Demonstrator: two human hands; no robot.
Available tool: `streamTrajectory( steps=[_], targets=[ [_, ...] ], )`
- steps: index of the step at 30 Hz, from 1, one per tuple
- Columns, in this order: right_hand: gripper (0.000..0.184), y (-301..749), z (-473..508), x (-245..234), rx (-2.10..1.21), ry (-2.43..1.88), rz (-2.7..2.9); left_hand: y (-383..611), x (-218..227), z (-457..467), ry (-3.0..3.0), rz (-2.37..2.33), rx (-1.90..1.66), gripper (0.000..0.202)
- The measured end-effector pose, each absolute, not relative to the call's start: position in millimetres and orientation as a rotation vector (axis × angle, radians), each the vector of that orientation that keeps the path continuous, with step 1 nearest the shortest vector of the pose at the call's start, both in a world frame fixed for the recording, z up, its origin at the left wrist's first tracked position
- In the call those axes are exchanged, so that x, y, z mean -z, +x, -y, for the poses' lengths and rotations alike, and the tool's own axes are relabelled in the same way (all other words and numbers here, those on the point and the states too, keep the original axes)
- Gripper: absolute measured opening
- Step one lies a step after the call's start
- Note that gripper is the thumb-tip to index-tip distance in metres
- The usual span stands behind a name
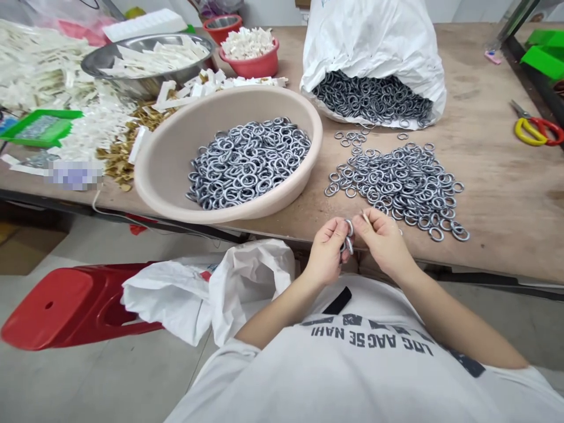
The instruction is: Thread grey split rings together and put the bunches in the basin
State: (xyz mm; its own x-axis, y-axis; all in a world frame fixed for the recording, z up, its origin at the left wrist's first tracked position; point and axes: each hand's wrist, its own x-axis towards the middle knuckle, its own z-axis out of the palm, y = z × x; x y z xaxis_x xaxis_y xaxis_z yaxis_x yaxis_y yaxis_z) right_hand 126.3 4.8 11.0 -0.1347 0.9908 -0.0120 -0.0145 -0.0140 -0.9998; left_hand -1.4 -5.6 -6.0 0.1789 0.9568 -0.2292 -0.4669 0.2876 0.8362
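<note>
Presently, the left hand (325,252) grasps a few grey rings (349,228), nearer than the beige basin (165,164) and to its right. Also there, the right hand (384,241) pinches a thin tan piece (366,219), too small to identify surely. Right of the basin lies a loose pile of similar rings (408,185); behind the basin, rightward, a white sack (374,41) holds others.
</note>
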Motion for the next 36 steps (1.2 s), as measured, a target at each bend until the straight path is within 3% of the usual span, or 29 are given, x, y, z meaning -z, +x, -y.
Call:
streamTrajectory(
  steps=[6,10,19,23,27,31,34,36],
  targets=[
    [0.035,145,-3,-23,-0.552,-1.263,2.027,-12,-3,6,0.546,-0.803,-1.075,0.043],
    [0.042,146,1,-25,-0.352,-1.292,2.197,-12,-4,7,0.52,-0.778,-1.048,0.042],
    [0.045,148,-1,-26,-0.364,-1.255,2.269,-16,0,8,0.5,-0.741,-1.002,0.042],
    [0.047,148,-27,-22,-0.344,-1.54,2.222,-23,0,16,0.611,-0.653,-0.912,0.041],
    [0.033,128,-69,-17,-0.185,-1.608,2.341,-37,-1,17,0.562,-0.683,-0.999,0.036],
    [0.033,95,-99,-19,-0.06,-1.642,2.533,-52,-2,12,0.511,-0.751,-1.14,0.031],
    [0.026,90,-101,-26,-0.138,-1.652,2.495,-56,-1,8,0.542,-0.839,-1.244,0.028],
    [0.023,98,-89,-32,-0.368,-1.532,2.396,-54,1,5,0.586,-0.935,-1.302,0.029]
  ],
)
